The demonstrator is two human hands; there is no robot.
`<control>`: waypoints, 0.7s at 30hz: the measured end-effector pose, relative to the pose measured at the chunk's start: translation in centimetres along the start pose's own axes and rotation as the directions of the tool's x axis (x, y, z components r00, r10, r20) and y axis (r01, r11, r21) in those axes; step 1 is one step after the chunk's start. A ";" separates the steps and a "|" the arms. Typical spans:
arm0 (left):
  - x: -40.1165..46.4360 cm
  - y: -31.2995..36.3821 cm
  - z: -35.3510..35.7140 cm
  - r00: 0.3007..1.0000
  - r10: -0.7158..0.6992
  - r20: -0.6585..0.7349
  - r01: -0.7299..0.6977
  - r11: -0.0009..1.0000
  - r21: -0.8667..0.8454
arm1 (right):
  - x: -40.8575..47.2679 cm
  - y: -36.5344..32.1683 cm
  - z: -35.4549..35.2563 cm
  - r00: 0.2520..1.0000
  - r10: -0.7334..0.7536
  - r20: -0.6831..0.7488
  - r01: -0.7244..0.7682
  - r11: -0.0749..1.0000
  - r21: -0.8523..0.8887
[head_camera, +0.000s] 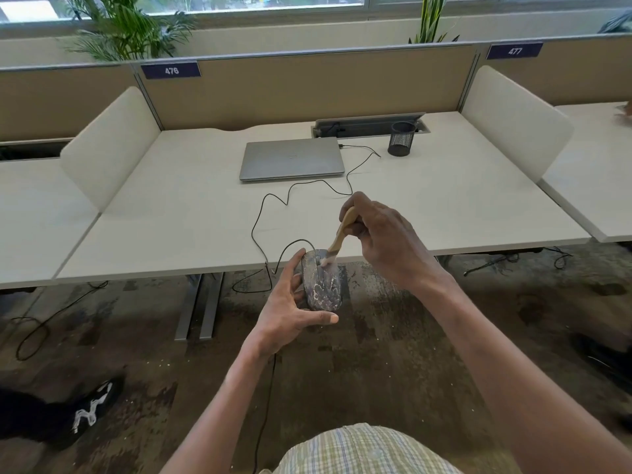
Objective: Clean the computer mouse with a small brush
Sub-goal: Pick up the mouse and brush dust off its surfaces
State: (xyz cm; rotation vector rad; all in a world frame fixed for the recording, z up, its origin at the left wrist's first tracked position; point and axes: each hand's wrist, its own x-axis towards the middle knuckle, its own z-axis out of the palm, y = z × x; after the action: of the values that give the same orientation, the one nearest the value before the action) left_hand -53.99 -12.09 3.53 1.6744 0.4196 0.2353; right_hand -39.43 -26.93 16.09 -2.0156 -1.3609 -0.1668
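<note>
A dark computer mouse [323, 285] streaked with whitish dust is held in the air just in front of the desk edge. My left hand [290, 302] grips it from the left and below, thumb under its near end. My right hand [383, 241] holds a small wooden-handled brush [340, 237], whose pale bristles touch the mouse's front right part beside the wheel. The mouse's black cable [263, 217] loops over the desk and hangs off its edge.
On the white desk [171, 213] lie a closed silver laptop [292, 159] and a black mesh pen cup [402, 138] near the back partition. White side dividers flank the desk. Below are patterned carpet, desk legs, loose cables and a black shoe [85, 412].
</note>
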 end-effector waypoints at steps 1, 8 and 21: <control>0.0 -0.1 -0.1 1.000 0.000 -0.002 0.000 1.000 0.000 | -0.2 0.0 0.1 1.000 0.002 0.008 -0.002 1.000 -0.014; -0.3 -0.7 -0.3 1.000 0.011 -0.017 -0.011 1.000 -0.017 | -0.4 0.1 0.0 0.998 0.057 -0.030 -0.059 0.996 -0.064; -0.5 -0.6 -0.3 0.999 0.023 -0.029 -0.024 0.999 -0.025 | -0.3 0.7 0.1 0.990 0.101 -0.097 -0.105 0.994 -0.040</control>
State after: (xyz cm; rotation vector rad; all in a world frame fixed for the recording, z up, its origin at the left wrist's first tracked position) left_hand -54.58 -11.98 3.06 1.6534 0.4165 0.2811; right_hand -39.00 -27.26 15.58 -2.0828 -1.2014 -0.2447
